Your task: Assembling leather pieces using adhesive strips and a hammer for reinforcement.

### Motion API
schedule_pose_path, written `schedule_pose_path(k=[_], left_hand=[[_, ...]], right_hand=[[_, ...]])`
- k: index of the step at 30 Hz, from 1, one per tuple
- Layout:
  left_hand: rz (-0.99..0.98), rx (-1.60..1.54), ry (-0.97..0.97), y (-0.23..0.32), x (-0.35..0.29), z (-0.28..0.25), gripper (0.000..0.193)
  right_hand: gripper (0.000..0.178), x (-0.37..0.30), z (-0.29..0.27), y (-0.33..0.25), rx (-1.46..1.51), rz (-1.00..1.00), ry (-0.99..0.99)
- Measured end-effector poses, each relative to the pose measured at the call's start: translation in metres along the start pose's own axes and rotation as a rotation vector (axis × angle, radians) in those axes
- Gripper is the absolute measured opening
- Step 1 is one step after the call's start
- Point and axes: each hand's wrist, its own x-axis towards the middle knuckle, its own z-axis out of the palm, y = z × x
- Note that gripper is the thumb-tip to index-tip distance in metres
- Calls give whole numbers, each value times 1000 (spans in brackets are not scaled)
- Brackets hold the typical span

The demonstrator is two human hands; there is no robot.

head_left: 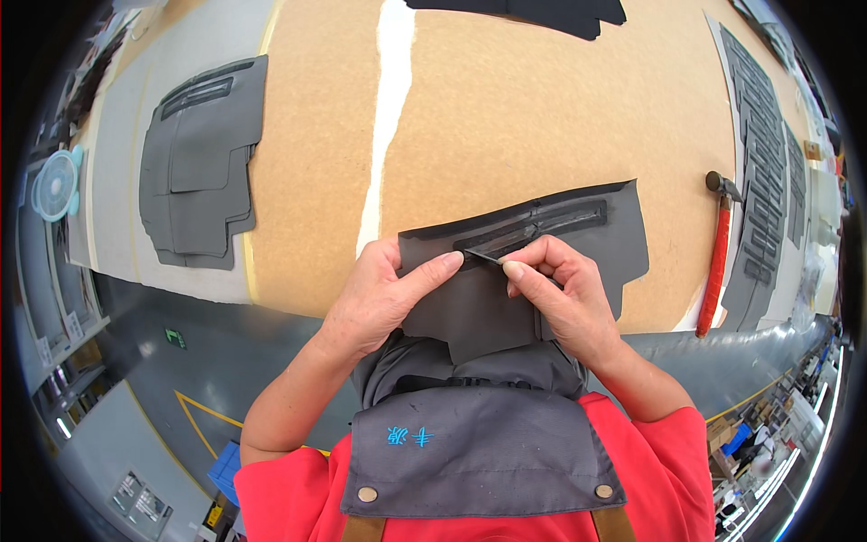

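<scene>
A dark grey leather-like panel [506, 312] lies at the table's near edge, its lower part hanging toward my apron. Near its top edge runs a long narrow slot with a black, shiny border [578, 219]. My left hand [379, 294] grips the panel's left side, thumb on top beside the slot's end and fingers hidden underneath. Between the thumb and fingers of my right hand [567, 287] is a thin dark strip [483, 256], which reaches to my left thumb tip. Whether this strip is joined to the panel I cannot tell.
Similar grey panels [203, 172] lie stacked at the left. A red-handled hammer [716, 262] rests at the right edge, beside a row of slotted grey pieces [759, 172]. Black material [542, 11] lies at the far side. A white torn strip [388, 108] crosses the brown tabletop [316, 135].
</scene>
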Motion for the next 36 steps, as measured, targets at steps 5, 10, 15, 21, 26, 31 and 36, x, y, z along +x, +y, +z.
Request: schedule_pose_path(k=[5, 10, 15, 21, 26, 31, 36], left_hand=[[22, -30, 6, 0, 0, 2, 29], [48, -16, -2, 0, 3, -2, 27], [103, -3, 13, 1, 6, -11, 26], [143, 37, 74, 4, 5, -12, 25], [140, 112, 80, 0, 8, -25, 21], [194, -26, 139, -3, 1, -35, 22], [186, -77, 171, -2, 5, -42, 19]], right_hand=[[17, 0, 1, -1, 26, -4, 12], [15, -6, -12, 2, -4, -126, 59], [30, -4, -90, 2, -376, -290, 540], [52, 16, -85, -31, -1389, -764, 692], [38, 70, -78, -59, -1229, -547, -107], [30, 55, -116, -47, -954, -167, -211], [35, 22, -93, -13, 111, 47, 37]])
